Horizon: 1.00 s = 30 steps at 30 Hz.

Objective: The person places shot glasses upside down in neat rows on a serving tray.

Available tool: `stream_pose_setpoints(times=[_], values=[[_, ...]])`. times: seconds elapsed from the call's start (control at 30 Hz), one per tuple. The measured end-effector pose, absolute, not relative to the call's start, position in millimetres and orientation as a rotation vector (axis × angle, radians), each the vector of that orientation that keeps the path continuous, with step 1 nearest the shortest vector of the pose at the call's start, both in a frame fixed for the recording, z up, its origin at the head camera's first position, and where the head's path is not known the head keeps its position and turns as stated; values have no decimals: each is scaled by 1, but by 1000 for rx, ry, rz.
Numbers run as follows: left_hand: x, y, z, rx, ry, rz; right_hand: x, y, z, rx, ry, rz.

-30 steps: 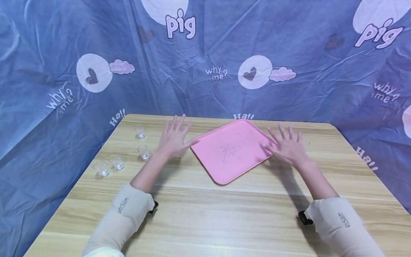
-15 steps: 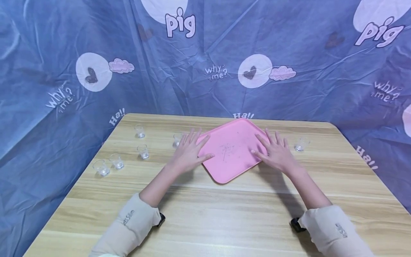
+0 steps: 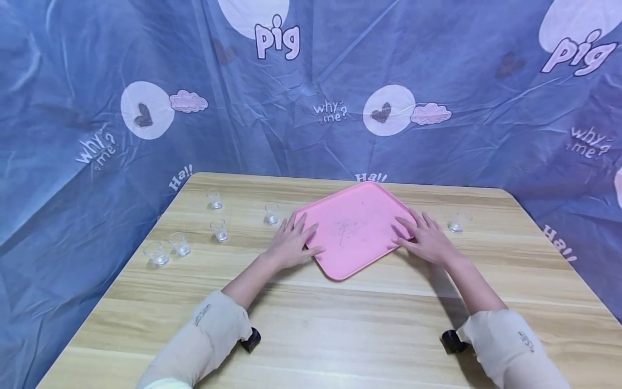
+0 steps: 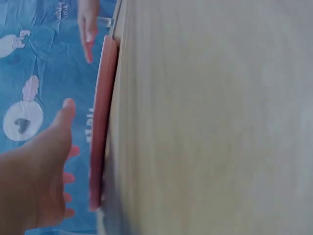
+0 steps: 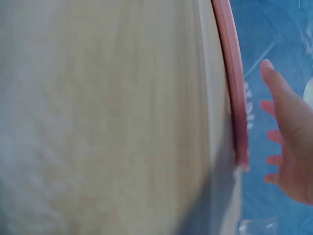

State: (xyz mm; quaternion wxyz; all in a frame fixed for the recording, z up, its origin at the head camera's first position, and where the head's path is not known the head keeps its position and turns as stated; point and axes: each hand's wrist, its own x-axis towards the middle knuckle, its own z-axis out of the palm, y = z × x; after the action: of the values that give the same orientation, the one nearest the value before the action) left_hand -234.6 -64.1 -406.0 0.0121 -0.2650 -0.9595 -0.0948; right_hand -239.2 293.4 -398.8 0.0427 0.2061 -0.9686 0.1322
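Note:
A pink rectangular tray [image 3: 358,246] with a faint plant drawing lies at an angle on the wooden table. Over its left corner is my left hand [image 3: 290,243], fingers spread. My right hand [image 3: 428,241] is at the tray's right corner, its fingers likewise spread. Both wrist views show a gap between the hand and the tray: the left hand [image 4: 39,178] in one, the right hand [image 5: 292,139] in the other. Neither hand holds anything. A small clear glass [image 3: 272,214] stands just beyond the left hand, and another glass [image 3: 459,222] to the right of the right hand.
Several more small clear glasses stand on the table's left side, among them a far glass [image 3: 214,200] and a near glass [image 3: 156,255]. A blue printed cloth [image 3: 311,108] hangs behind the wooden table [image 3: 350,335].
Both hands first moved inward over the tray; the right then shifted back right to its corner. The left hand uncovered the glass behind it, the right hand the glass beside it. The tray stays put.

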Motion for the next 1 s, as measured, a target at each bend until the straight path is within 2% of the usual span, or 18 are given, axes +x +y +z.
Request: stream_pose_setpoints(times=[0.5,1.0], values=[[-238,-63,-429,-772,-3093,-318,-246,309,-413,551,-3128,442],[-266,-67,-418,-769,-3206,-243,-210,280,-412,398,-3163,322]])
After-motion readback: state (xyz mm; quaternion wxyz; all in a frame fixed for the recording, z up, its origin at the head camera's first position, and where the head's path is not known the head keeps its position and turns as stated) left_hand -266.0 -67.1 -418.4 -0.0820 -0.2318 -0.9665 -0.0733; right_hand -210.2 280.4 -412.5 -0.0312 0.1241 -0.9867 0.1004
